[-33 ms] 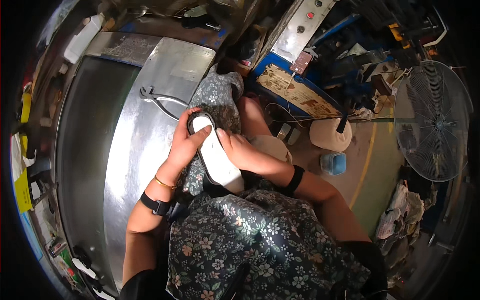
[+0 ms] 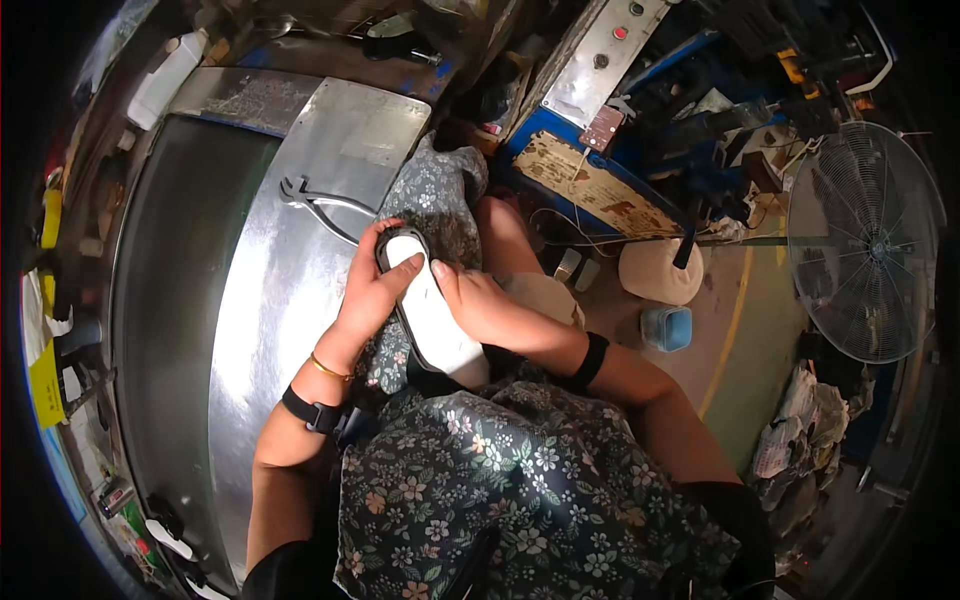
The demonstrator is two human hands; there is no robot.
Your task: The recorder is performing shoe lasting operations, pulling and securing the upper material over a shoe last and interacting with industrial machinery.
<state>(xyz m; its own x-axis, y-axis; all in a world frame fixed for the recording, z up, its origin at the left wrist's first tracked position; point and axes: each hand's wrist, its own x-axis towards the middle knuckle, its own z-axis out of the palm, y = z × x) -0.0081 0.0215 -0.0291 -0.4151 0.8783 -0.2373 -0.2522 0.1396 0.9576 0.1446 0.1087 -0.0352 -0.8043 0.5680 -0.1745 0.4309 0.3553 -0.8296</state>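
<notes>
A shoe [image 2: 433,305] with a white underside and a black upper rests upside down over my lap, tilted with one end toward me. My left hand [image 2: 375,280] is closed round its far end, thumb pressed on the white face and fingers curled over the dark rim. From the other side my right hand [image 2: 475,300] grips the edge, its thumb close to the left thumb; its other fingers are mostly hidden. Metal pincers [image 2: 325,205] lie on the shiny metal table, just beyond my left hand. A floral apron [image 2: 530,480] covers my lap beneath the shoe.
Left of the metal table [image 2: 265,300] runs a dark conveyor belt [image 2: 180,300]. A white bottle [image 2: 168,80] stands at the far left. On the right are a large fan [image 2: 865,240], a blue container [image 2: 667,328], a cream rounded object [image 2: 660,270] and a control panel [image 2: 605,60].
</notes>
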